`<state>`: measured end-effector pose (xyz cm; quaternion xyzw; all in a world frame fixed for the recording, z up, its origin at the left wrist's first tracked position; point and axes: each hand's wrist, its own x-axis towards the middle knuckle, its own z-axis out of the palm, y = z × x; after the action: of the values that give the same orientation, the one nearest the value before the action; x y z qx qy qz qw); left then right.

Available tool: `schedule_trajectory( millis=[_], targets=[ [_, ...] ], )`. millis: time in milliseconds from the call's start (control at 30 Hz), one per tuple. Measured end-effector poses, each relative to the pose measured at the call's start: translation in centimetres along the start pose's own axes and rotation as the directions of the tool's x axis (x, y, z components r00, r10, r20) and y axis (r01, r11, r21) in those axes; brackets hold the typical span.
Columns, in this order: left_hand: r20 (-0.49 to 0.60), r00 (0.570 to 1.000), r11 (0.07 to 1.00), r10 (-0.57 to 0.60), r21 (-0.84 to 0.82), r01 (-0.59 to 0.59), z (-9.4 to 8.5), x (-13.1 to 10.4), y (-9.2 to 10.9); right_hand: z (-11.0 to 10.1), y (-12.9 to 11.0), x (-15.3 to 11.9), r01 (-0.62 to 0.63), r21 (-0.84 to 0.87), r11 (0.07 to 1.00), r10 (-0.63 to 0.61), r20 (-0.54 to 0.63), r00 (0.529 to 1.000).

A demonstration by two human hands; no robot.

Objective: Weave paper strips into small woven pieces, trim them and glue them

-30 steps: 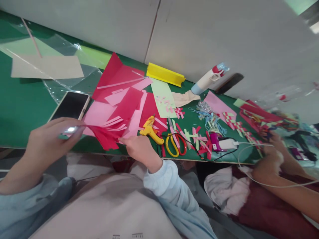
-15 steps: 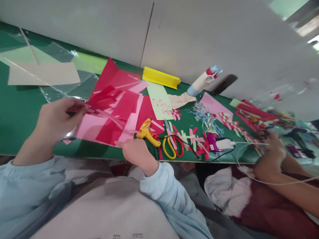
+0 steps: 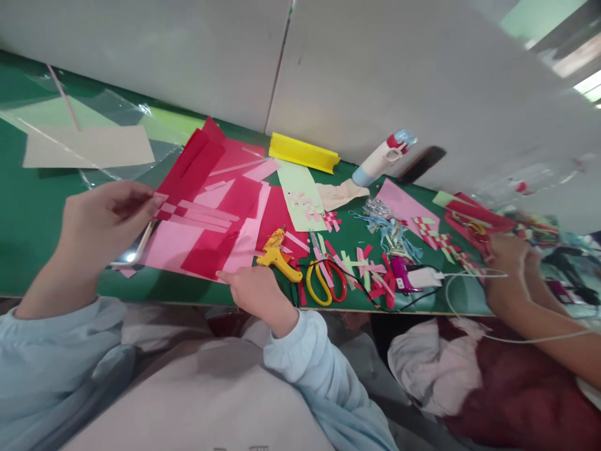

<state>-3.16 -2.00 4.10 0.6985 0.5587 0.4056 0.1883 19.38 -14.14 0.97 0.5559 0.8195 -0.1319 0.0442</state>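
Pinched in the fingers of my left hand (image 3: pixel 110 219) is one end of a woven strip piece (image 3: pixel 188 214), with red and pink squares near the fingertips and loose pink strips trailing right. Beneath it lie red paper (image 3: pixel 213 250) and pink paper (image 3: pixel 164 247) on the green table (image 3: pixel 28 244). My right hand (image 3: pixel 253 291) rests at the papers' front edge, index finger stretched out and touching them; the other fingers are curled, and nothing shows in them. A yellow glue gun (image 3: pixel 278 255) lies just beyond that hand, beside yellow-handled and red-handled scissors (image 3: pixel 320 282).
Behind are a yellow folded piece (image 3: pixel 303 152) and a white bottle (image 3: pixel 382 160) against the wall. Paper scraps (image 3: pixel 366 266) and a purple device (image 3: pixel 402 274) with cables lie right of the scissors. Another person's hands (image 3: pixel 509 257) work at far right. Clear plastic (image 3: pixel 162 164) lies at left.
The woven piece, blurred before, now shows clearly, its strips spread over the paper. My left hand has shifted slightly left. My right hand stays at the paper's edge. The other person's hands have moved.
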Motion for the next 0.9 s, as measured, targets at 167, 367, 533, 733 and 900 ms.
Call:
schedule_trajectory(
  millis=[167, 367, 533, 733, 900],
  targets=[
    [-0.154, 0.988, 1.000, 0.006, 0.031, -0.001, -0.7, 0.1, 0.9, 0.3, 0.0, 0.1, 0.004, -0.001, 1.000, -0.004, -0.027, 1.000],
    [-0.199, 0.980, 0.999, 0.026, 0.045, -0.017, -0.9, 0.2, 1.0, 0.0, -0.2, 0.1, -0.011, 0.077, 0.997, 0.012, -0.016, 1.000],
    [-0.182, 0.983, 0.999, 0.028, 0.025, -0.024, -0.7, -0.1, 1.0, -1.5, 0.8, 0.5, -0.077, 0.293, 0.953, 0.101, -0.069, 0.992],
    [-0.184, 0.982, 0.999, 0.051, 0.024, -0.048, -0.7, -0.3, 1.4, -2.9, 2.1, 1.8, -0.313, 0.498, 0.809, 0.426, -0.128, 0.896],
    [-0.177, 0.983, 0.998, 0.059, 0.023, -0.055, -0.7, -0.4, 1.4, -3.6, 1.7, 4.0, -0.389, 0.439, 0.810, 0.474, -0.098, 0.875]
  ],
)
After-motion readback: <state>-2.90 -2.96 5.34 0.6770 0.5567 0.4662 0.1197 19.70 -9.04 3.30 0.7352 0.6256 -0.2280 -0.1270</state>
